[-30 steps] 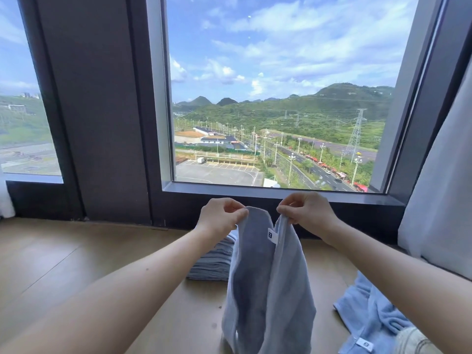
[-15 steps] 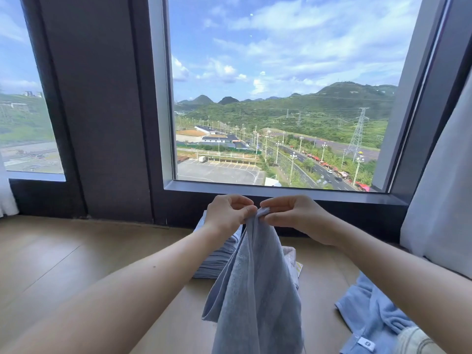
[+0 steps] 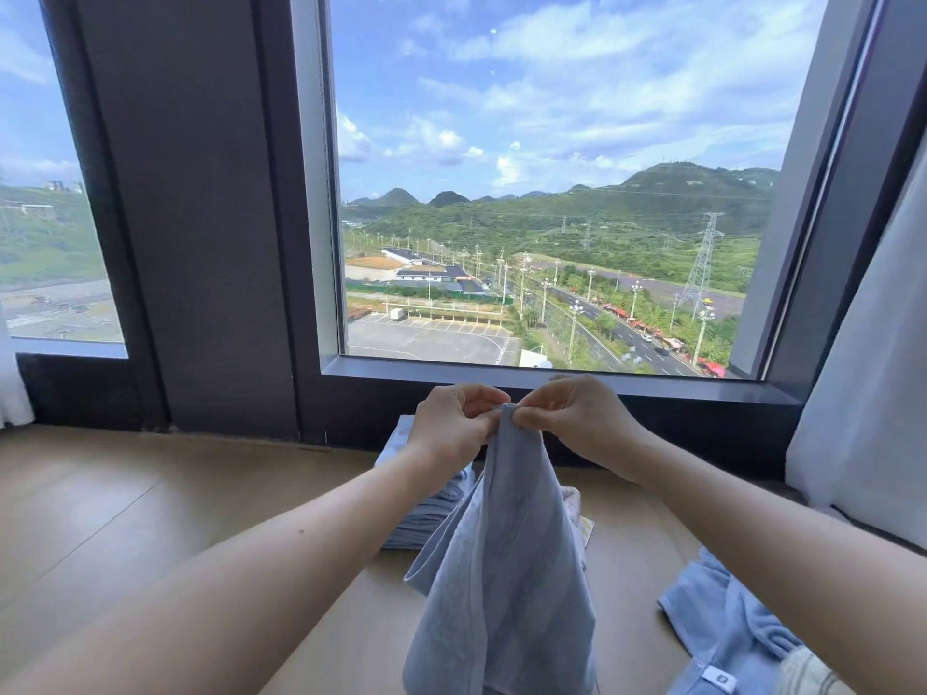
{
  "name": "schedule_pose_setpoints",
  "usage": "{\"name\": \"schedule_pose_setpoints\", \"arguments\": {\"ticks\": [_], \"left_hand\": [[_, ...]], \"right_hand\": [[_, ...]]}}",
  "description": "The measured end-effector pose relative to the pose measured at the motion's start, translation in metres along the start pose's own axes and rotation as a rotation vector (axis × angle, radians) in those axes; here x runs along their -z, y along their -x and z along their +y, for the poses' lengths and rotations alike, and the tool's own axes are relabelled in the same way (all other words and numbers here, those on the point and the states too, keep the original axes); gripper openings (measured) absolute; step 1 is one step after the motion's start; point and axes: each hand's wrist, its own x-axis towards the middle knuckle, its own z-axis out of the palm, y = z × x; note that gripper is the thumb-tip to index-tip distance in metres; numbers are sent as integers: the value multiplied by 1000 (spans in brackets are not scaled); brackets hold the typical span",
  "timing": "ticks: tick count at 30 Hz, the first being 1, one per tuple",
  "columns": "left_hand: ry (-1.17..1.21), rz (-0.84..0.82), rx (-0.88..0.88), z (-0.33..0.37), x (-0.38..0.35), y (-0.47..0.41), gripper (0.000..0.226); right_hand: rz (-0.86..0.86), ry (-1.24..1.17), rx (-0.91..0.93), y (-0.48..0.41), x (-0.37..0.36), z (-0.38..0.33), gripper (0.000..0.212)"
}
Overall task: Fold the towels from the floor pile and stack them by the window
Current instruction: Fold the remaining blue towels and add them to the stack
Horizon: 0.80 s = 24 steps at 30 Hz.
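A light blue-grey towel [image 3: 506,569] hangs in front of me, folded lengthwise, its top corners brought together. My left hand [image 3: 451,428] and my right hand [image 3: 577,418] both pinch that top edge, fingertips nearly touching, just below the window sill [image 3: 552,381]. Behind the hanging towel a stack of folded towels [image 3: 426,514] lies on the floor by the window, partly hidden. A loose blue towel [image 3: 722,629] with a white tag lies on the floor at the lower right.
The wooden floor [image 3: 125,504] stretches to the left. A dark window frame pillar [image 3: 200,218] stands at the left of the big window. A white curtain [image 3: 873,368] hangs at the right edge.
My hands have come together, bringing the towel's two top corners to meet. The towel now hangs doubled and narrower, and its white tag is out of sight.
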Motion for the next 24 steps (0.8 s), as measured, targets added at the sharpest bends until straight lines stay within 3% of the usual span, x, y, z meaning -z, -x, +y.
{"name": "schedule_pose_setpoints", "arguments": {"ticks": [9, 16, 18, 24], "left_hand": [[94, 56, 0, 2, -2, 1, 28], [233, 5, 34, 10, -3, 3, 15], [185, -14, 6, 11, -1, 5, 6], [96, -21, 2, 9, -1, 6, 10]], "right_hand": [[51, -38, -30, -2, -1, -4, 13], [89, 2, -30, -2, 0, -6, 27], [90, 13, -22, -2, 0, -6, 28], [87, 64, 23, -3, -3, -4, 26]]}}
